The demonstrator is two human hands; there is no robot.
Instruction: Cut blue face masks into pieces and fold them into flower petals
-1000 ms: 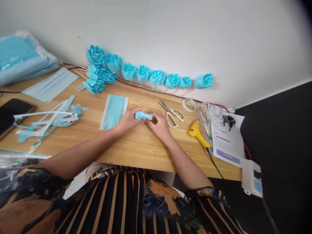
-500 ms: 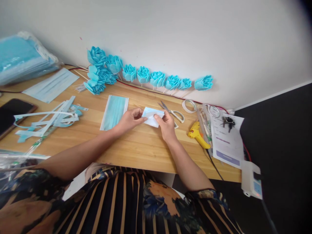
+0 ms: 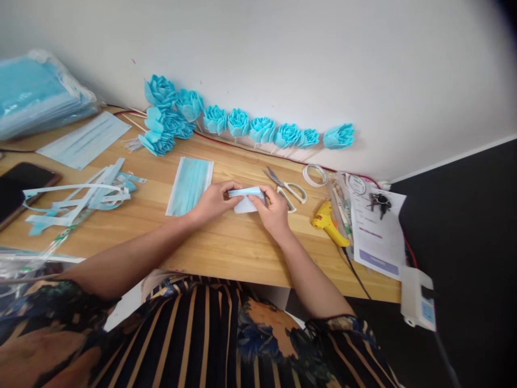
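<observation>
A small folded piece of mask fabric (image 3: 245, 205), white with a light blue layered strip along its top, is held between both hands above the table. My left hand (image 3: 219, 199) pinches its left end between thumb and fingers. At the other end, my right hand (image 3: 275, 211) grips it, the thumb pressing on the front face. To the left of the left hand lies a flat, pleated blue face mask (image 3: 190, 185). Scissors (image 3: 283, 185) with white handles rest just beyond my right hand, their blades pointing away to the left.
Several blue fabric flowers (image 3: 262, 131) on sticks line the wall. Cut mask strips (image 3: 91, 191), a phone (image 3: 26, 186) and a bagged mask stack (image 3: 36, 97) are at left. A yellow glue gun (image 3: 330, 223), tape roll (image 3: 317, 185), paper (image 3: 375, 237) and keys (image 3: 380, 203) are at right.
The mask fabric has been folded over at the top, so a narrow blue layered strip now shows above the white. Both hands have shifted slightly left, uncovering more of the scissors' handles.
</observation>
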